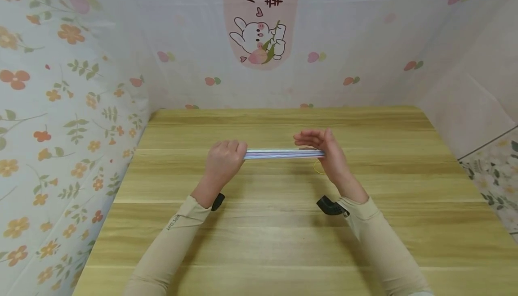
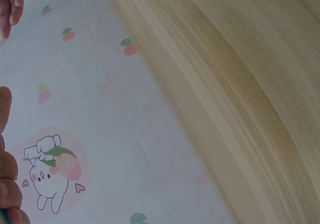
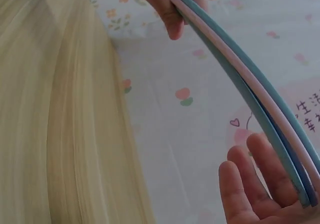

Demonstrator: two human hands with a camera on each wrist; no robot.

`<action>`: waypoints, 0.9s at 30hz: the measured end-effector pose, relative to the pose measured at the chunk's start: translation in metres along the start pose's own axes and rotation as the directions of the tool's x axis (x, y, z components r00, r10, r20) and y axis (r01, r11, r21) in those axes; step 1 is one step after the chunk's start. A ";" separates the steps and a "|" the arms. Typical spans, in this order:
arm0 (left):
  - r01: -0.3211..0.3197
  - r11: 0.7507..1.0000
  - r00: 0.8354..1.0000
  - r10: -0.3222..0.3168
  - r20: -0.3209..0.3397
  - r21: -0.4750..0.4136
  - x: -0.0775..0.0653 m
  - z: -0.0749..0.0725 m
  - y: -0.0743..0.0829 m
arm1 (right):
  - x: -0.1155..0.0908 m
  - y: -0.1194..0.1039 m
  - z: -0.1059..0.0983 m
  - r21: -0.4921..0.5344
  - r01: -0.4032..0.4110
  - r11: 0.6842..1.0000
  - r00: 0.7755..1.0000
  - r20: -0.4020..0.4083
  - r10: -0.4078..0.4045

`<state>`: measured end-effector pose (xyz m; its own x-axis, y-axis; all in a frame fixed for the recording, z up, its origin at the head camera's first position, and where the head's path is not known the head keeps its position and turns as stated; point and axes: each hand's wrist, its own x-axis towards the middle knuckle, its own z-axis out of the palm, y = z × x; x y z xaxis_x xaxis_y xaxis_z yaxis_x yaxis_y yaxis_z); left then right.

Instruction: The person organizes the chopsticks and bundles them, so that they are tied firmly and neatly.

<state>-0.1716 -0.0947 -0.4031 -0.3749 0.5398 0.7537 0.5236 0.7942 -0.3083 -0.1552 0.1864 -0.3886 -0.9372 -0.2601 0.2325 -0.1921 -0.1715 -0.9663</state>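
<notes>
A floral cloth (image 1: 77,152) hung at the far left. Next came the left hand (image 1: 224,161), its fingers (image 1: 233,146) clamped on one end of some sticks (image 1: 283,154). These sticks, bluish-green, pink and dark blue, lay side by side and reached across between the two hands, above the desk (image 1: 267,242). A thin yellow loop (image 1: 314,167) showed below their right end; whether it touched the right hand (image 1: 331,156) could not be told. That hand's fingers were stretched out, slightly apart, with the stick ends at its palm. Beige sleeves (image 1: 170,242) covered both forearms.
</notes>
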 end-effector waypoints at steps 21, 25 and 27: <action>0.038 0.998 0.998 -0.035 -0.056 0.047 0.002 -0.002 0.001 | 0.006 0.000 0.014 -0.168 0.078 0.983 0.992 -0.087 -0.093; 0.041 0.996 0.995 -0.033 -0.096 0.078 0.002 -0.001 0.000 | 0.006 -0.001 0.015 -0.191 0.084 0.978 0.991 -0.090 -0.103; 0.038 0.995 0.993 -0.028 -0.111 0.094 0.003 -0.001 0.000 | 0.006 -0.001 0.015 -0.197 0.086 0.977 0.990 -0.094 -0.106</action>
<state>-0.1721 -0.0938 -0.4004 -0.3021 0.4834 0.8216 0.4346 0.8369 -0.3326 -0.1567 0.1705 -0.3849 -0.9346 -0.1502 0.3223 -0.3256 -0.0030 -0.9455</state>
